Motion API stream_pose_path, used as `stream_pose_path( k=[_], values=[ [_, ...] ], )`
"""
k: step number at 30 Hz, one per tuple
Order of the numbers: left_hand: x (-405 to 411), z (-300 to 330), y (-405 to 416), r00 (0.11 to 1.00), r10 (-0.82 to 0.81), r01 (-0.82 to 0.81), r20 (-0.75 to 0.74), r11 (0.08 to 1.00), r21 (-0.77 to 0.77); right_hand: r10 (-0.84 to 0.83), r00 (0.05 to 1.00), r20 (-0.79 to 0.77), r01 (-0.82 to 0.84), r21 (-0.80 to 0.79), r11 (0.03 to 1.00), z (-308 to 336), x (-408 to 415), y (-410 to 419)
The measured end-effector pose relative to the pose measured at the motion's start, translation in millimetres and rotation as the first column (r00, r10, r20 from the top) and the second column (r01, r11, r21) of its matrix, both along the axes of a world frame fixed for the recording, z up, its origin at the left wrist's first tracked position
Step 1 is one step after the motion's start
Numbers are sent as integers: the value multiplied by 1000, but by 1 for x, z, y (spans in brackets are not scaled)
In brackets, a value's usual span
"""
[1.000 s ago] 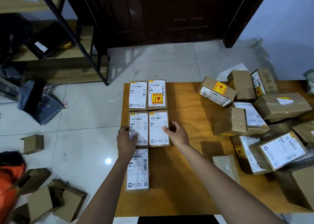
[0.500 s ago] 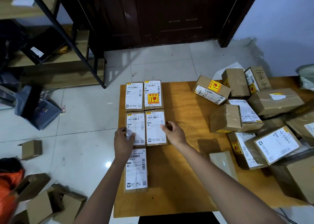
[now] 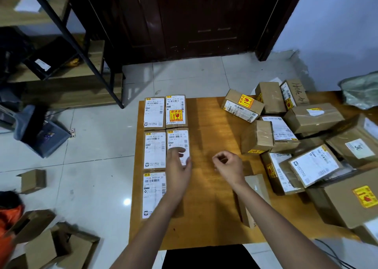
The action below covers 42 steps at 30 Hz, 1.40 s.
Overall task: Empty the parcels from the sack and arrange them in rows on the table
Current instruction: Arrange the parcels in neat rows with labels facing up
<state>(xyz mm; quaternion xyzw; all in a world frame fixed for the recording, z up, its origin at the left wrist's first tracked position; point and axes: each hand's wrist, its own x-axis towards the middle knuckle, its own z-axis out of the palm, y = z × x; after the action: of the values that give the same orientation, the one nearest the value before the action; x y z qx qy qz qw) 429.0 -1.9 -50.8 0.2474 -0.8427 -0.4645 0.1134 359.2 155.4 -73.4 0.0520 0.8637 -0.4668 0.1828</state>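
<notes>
Parcels in rows: five labelled parcels [image 3: 154,150] are laid flat at the left end of the bench [image 3: 206,125], two columns, snug against each other; the right column is one short.

Loose pile: the rest of the boxes [image 3: 313,160] are heaped on the right end, tilted every which way, well apart from the rows.

Left grip: the left hand [image 3: 178,166] is hovering over the near corner of the second-row right parcel [image 3: 177,144], fingers relaxed and spread, nothing held as far as can be told.

Right grip: the right hand [image 3: 230,166] is loosely curled over bare wood, nothing pinched.

Risk 1: the straightened pair could get knocked crooked again if that corner is clipped by the left hand.

Risk 2: the heap looks kinda shaky, so a box could probably be tipped off the bench edge if one is yanked from underneath.

Risk 3: a plain box [image 3: 253,197] sits just under the right forearm, easily swept.

Changed: half a second ago the second-row pair was squeezed from both sides; now both hands are off, shifted rightward.
</notes>
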Motion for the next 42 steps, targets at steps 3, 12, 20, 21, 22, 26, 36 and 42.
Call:
stream_pose_path(
  k=[3, 12, 20, 21, 22, 26, 36, 42],
  values=[
    [5, -10, 36, 982, -175, 174, 75, 984, 22, 75, 997, -29, -74, 38, 997, 11, 4, 18],
    [32, -63, 114, 731, -468, 380, 497, 883, 274, -14, 995, -95, 32, 187, 982, 17, 22, 114],
    [39, -65, 144, 688, -450, 204, 569, 873, 444, 17, 999, 43, -30, 305, 952, -1, 46, 162],
    [38, -63, 146, 696, -443, 174, 565, 868, 466, 29, 998, 50, -43, 303, 952, -1, 47, 161],
    [36, -62, 149, 701, -440, 154, 562, 862, 482, 35, 997, 68, -54, 306, 950, 1, 47, 160],
    [29, -55, 155, 730, -424, 93, 536, 839, 536, 62, 988, 143, -107, 333, 937, 3, 48, 149],
    [35, -31, 118, 965, -79, -121, 249, 708, 696, -20, 971, 238, -1, 86, 996, 5, 39, 109],
    [35, -10, 85, 967, 29, -199, 254, 710, 676, 53, 827, 560, 242, -440, 865, 23, 38, 90]
  ],
)
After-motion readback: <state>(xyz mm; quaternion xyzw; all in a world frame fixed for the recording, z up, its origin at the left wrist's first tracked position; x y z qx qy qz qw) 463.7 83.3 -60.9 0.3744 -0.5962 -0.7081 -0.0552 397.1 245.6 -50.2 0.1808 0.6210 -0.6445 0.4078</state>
